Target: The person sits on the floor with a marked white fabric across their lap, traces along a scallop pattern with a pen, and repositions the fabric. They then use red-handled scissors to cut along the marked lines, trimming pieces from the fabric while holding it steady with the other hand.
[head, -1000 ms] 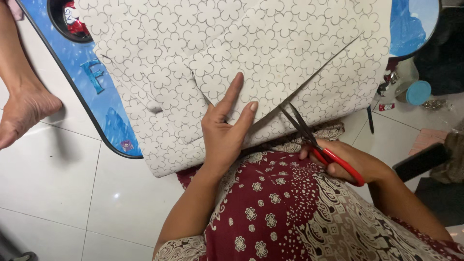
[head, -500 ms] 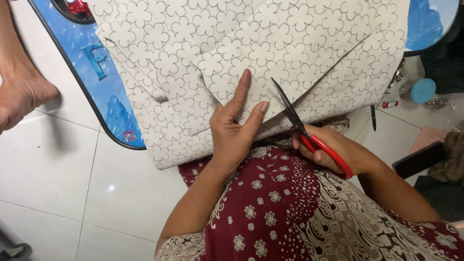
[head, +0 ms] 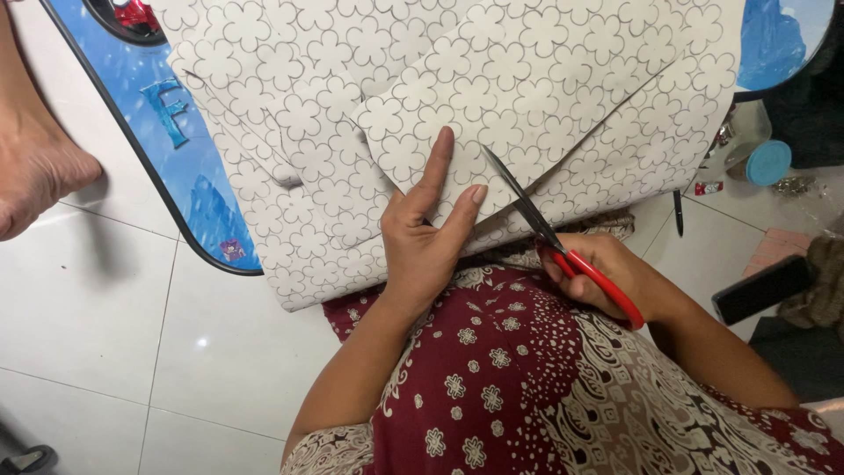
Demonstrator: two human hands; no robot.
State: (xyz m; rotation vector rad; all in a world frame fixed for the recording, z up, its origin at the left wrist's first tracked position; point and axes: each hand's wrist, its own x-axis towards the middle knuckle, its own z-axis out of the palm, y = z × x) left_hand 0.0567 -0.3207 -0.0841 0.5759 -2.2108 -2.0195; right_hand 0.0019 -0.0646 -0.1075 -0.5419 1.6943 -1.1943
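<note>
A large white sheet printed with flower outlines lies folded over a blue board on the floor. My left hand presses flat on the sheet's near part, fingers apart, forefinger pointing away. My right hand grips red-handled scissors just right of the left hand. The dark blades point up and left, their tips lying over the sheet next to my left thumb. A slanted cut edge runs up and right from the blades.
My lap in dark red patterned cloth fills the bottom. Another person's bare foot rests on the white tiles at left. At right lie a black pen, a teal lid and a dark phone.
The scissors have swung from pointing along the cut at right to pointing up-left beside my left thumb. The left hand slid a little forward on the sheet, and the view shifted.
</note>
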